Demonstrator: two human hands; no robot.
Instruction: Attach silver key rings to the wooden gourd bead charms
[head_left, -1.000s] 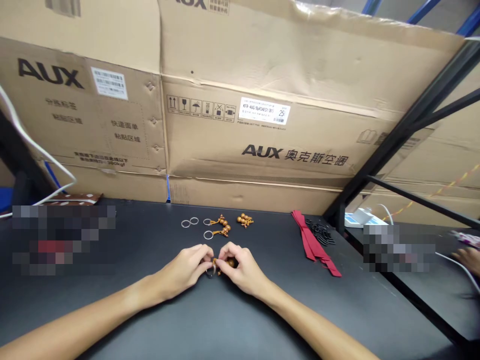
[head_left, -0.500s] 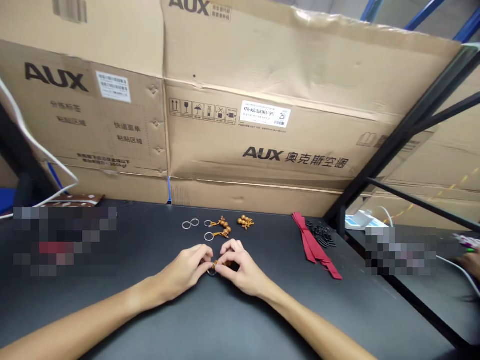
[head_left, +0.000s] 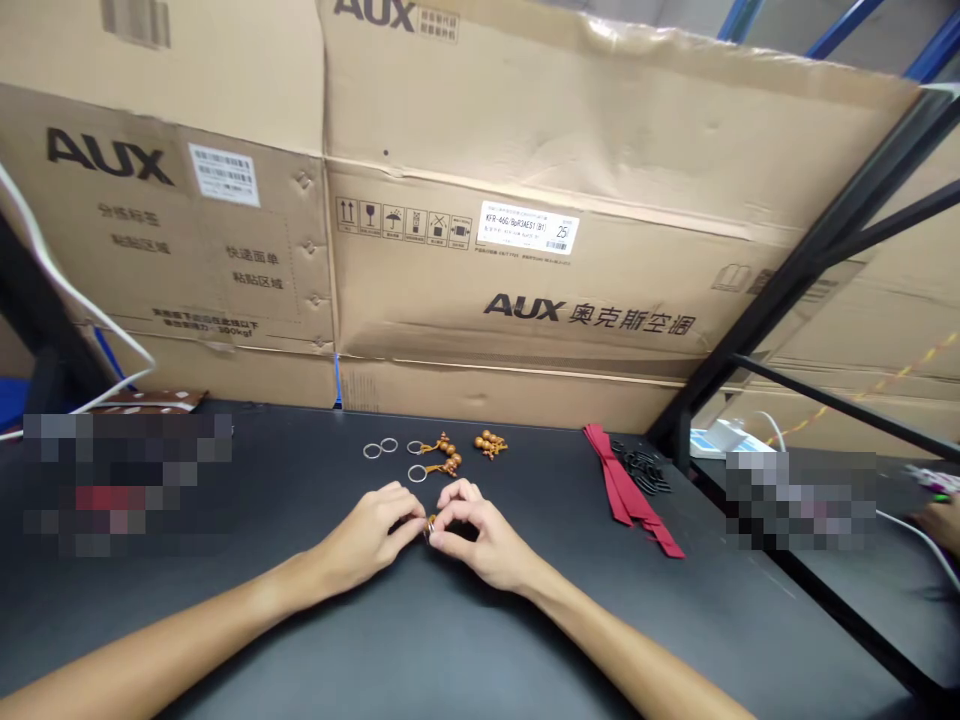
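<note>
Low over the table's middle, my left hand point(head_left: 384, 525) and my right hand point(head_left: 480, 532) meet with their fingertips closed in a pinch. Between them is a small metal key ring point(head_left: 428, 533), now seen nearly edge-on, with a bit of orange-brown cord at it. Fingers hide most of the cord and anything attached. Just beyond lie two bead keychains point(head_left: 450, 465), each with a silver ring and brown wooden beads. Left of these are two loose key rings point(head_left: 372, 451). A small bunch of beaded charms point(head_left: 490, 443) without visible rings lies to their right.
Red ribbon strips point(head_left: 630, 495) and a pile of black clasps or cords point(head_left: 643, 468) lie right on the black table point(head_left: 360, 640). Cardboard point(head_left: 525, 270) walls the back. A black metal frame point(head_left: 750, 330) stands right. Another person's hand point(head_left: 943, 525) shows at the right edge.
The key ring between my fingertips has turned from a visible open loop to nearly edge-on. My hands have stayed in almost the same place.
</note>
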